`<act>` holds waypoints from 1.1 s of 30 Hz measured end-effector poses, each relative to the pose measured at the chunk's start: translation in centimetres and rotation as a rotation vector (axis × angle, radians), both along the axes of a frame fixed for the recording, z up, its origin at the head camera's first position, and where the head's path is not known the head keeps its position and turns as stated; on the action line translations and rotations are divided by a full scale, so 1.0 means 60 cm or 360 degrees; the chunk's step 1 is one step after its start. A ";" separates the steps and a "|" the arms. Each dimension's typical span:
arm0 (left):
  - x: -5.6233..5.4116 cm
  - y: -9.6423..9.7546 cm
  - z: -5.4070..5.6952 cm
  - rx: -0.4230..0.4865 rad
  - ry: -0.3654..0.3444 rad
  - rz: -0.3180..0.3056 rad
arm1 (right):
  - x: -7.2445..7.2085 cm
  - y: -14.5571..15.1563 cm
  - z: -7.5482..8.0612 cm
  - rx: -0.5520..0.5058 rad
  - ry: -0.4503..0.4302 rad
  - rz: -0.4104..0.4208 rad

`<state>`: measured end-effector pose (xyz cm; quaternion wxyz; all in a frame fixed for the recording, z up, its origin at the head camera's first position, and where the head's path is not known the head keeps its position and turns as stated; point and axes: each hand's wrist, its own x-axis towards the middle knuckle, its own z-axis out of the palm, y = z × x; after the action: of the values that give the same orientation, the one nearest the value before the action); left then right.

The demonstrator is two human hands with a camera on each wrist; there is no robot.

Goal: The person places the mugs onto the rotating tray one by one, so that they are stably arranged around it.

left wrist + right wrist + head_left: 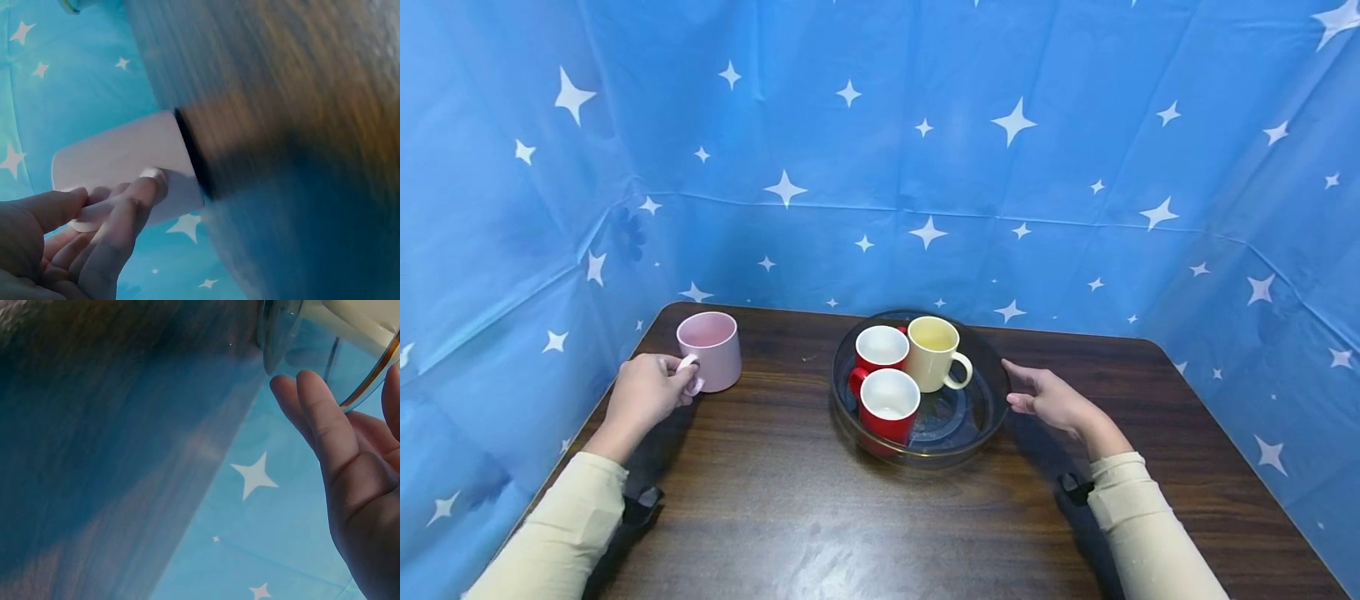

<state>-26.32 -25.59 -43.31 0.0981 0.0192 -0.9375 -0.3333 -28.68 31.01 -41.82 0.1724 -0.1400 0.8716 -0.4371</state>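
Note:
At the table's left side my left hand (pixel 651 387) pinches the handle of a pink mug (pixel 718 362) between thumb and fingers. The left wrist view shows the same mug (pixel 125 150) with its base close to the tabletop. A clear glass bowl (pixel 988 408) stands right of the middle. Inside it are a yellow mug (pixel 928 371) and two red mugs with white insides, one at the front (pixel 887 425) and one behind (pixel 882 347). My right hand (pixel 1056 400) is at the bowl's right side, its fairly straight fingers (pixel 325 419) right at the glass wall.
The dark wooden table (pixel 760 500) reaches back to a blue curtain (pixel 880 150) with white stars, which also hangs along the left and right sides. A dark wrist strap (pixel 642 507) shows at the left sleeve, and another (pixel 1075 490) at the right one.

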 end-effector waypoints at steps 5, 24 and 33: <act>0.006 -0.004 0.006 0.0009 0.0022 0.0008 | 0.002 0.001 0.000 0.0038 0.0020 -0.0005; 0.023 0.009 0.044 -0.0035 0.0212 -0.0046 | 0.002 -0.001 0.001 0.0043 0.0062 0.0004; 0.026 0.023 0.064 -0.0021 0.0195 -0.0066 | 0.001 0.002 -0.002 0.0105 0.0090 -0.0015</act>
<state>-24.74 -24.21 -39.44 0.1484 -0.0214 -0.9321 -0.3297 -28.63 31.15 -41.92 0.1503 -0.1424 0.8907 -0.4048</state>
